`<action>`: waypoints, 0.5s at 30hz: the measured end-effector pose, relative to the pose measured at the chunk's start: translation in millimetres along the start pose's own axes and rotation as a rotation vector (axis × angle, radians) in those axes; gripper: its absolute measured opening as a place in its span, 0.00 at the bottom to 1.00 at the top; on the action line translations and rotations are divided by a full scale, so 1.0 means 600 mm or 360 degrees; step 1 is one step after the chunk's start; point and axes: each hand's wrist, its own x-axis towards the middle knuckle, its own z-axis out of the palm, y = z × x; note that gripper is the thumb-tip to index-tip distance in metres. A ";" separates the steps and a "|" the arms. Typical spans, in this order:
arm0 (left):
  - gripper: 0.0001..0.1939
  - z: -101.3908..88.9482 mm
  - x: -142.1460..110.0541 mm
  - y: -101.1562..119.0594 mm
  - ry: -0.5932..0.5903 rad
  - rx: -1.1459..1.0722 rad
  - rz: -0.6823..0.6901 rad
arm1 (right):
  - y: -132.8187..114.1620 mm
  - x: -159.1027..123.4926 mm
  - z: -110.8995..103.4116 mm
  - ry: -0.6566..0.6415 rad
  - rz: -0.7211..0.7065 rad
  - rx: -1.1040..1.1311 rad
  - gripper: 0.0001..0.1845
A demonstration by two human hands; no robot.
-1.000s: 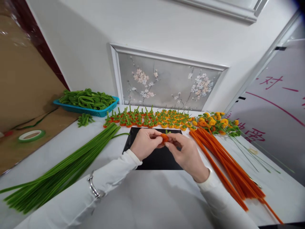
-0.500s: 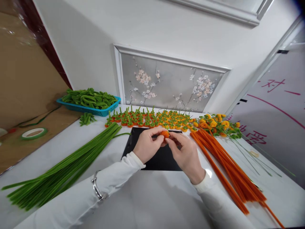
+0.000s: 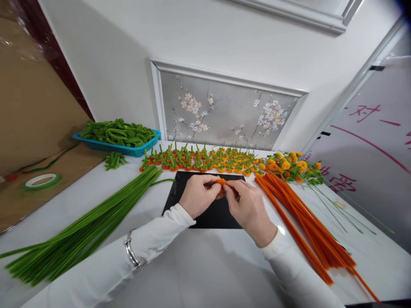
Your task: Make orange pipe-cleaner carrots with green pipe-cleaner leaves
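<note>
Between the fingertips of both hands is a small orange pipe-cleaner flower (image 3: 221, 182), mostly covered by the fingers. My left hand (image 3: 198, 194) pinches it from the left, thumb in front. From the right, my right hand (image 3: 248, 205) grips it with thumb and forefinger. Both hands hover over a black mat (image 3: 218, 216) on the white table. Orange pipe cleaners (image 3: 308, 222) lie in a bundle to the right of my right hand. A bundle of green pipe cleaners (image 3: 96, 222) lies to the left, one strand reaching toward the mat.
Behind the mat stand rows of small orange and yellow flowers with green stems (image 3: 192, 159). Yellow flowers (image 3: 285, 164) are heaped at the right. A blue basket (image 3: 128, 150) holds green twisted pieces; short green pieces (image 3: 115, 160) lie before it. Green tape (image 3: 43, 181) rests on cardboard at left.
The orange flower has been tipped within the fingers, so less of its round face shows. Both hands keep their pinch in nearly the same place. The view has shifted slightly.
</note>
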 end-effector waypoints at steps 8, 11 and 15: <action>0.08 0.002 -0.009 -0.006 0.0023 0.0134 0.0135 | -0.001 0.005 -0.001 0.0067 -0.0065 0.0115 0.10; 0.05 0.008 -0.012 0.001 0.0062 -0.0067 0.0033 | -0.002 0.007 -0.002 0.0141 -0.0006 0.0107 0.10; 0.06 0.010 -0.013 0.019 -0.0006 -0.0349 -0.0222 | 0.007 0.010 -0.003 0.0096 0.0190 0.0283 0.09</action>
